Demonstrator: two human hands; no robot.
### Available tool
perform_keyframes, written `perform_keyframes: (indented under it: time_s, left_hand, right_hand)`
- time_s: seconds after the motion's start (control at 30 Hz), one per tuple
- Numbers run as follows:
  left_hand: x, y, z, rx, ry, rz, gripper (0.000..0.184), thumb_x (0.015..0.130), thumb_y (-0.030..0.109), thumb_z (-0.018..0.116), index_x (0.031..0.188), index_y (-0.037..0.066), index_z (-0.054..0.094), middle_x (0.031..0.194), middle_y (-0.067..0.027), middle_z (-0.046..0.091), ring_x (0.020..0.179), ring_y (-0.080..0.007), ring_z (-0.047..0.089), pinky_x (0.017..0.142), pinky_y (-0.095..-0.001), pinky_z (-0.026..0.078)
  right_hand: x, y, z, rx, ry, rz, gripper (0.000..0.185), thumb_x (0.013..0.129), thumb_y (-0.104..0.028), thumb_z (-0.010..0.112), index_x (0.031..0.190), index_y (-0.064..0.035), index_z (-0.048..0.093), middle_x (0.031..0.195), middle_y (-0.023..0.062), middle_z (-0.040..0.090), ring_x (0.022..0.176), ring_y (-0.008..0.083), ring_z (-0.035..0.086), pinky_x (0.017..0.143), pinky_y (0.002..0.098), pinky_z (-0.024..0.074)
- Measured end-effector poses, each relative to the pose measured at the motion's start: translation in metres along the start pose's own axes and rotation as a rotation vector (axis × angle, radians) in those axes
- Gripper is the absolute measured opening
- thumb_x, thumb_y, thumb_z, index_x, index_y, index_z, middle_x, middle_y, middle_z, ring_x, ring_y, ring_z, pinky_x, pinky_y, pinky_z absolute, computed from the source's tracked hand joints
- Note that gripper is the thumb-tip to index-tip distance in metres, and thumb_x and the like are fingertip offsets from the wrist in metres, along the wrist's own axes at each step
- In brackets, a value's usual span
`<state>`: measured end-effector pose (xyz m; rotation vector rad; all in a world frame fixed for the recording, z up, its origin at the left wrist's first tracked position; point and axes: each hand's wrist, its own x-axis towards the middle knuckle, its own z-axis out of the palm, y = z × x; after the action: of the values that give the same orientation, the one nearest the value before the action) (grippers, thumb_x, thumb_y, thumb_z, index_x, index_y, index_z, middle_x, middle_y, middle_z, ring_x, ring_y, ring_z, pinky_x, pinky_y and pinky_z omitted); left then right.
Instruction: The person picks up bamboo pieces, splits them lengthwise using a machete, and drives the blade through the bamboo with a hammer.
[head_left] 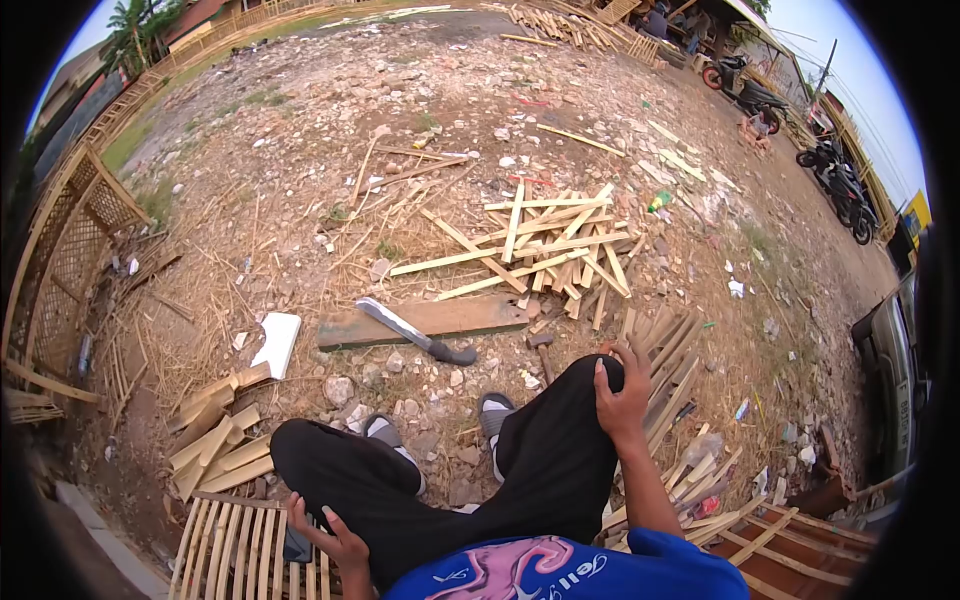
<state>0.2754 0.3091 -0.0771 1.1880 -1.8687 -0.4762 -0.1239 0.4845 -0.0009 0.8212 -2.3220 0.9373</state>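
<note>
- Left hand (325, 535): hanging by the left thigh (390, 515), on the plank's near side; fingers spreading, gripping nothing visible.
- Dark phone-like object (298, 546): lying on the slatted worktop (229, 552) just by that hand, near side of the plank; contact and long axis, can't tell.
- Right hand (625, 395): resting on the right knee (570, 392), nearer than the plank, past its right end; fingers bending loosely, no tool in them.
- Bamboo strips (680, 345): lying just beside that hand, right of the plank; long axis running roughly away from the person.
- Machete (405, 328): lying slantwise on the plank (485, 315); tip pointing left and away, handle overhanging the near edge, pointing right and toward the person. Right hand sitting nearer the handle.
- Hammer-like tool (540, 341): resting by the plank's near right corner, handle running toward the person, knee partly hiding it.
</note>
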Motion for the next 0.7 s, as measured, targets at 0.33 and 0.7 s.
perform_keyframes:
  time_s: [0.33, 0.7]
  left_hand:
    - [-0.026, -0.020, -0.004, -0.262, 0.004, -0.209, 0.044, 0.099, 0.020, 0.040, 0.136, -0.003, 0.033, 0.137, -0.0211, 0.037, 0.127, -0.0336, 0.040, 0.107, -0.0462, 0.032]
    - [-0.050, -0.103, -0.015, 0.033, -0.055, -0.409, 0.033, 0.093, 0.016, 0.060, 0.121, 0.002, 0.052, 0.112, -0.0175, 0.053, 0.101, -0.0317, 0.055, 0.091, -0.0386, 0.043]
  right_hand:
    - [-0.008, 0.003, 0.006, 0.090, -0.176, 0.108, 0.029, 0.091, -0.019, 0.063, 0.113, 0.0004, 0.061, 0.104, 0.0175, 0.067, 0.102, 0.0342, 0.063, 0.092, 0.0413, 0.0466]
    - [-0.019, 0.020, 0.011, -0.070, -0.403, -0.059, 0.037, 0.100, -0.022, 0.054, 0.124, 0.0054, 0.057, 0.126, 0.0213, 0.060, 0.118, 0.0342, 0.056, 0.102, 0.0408, 0.0419]
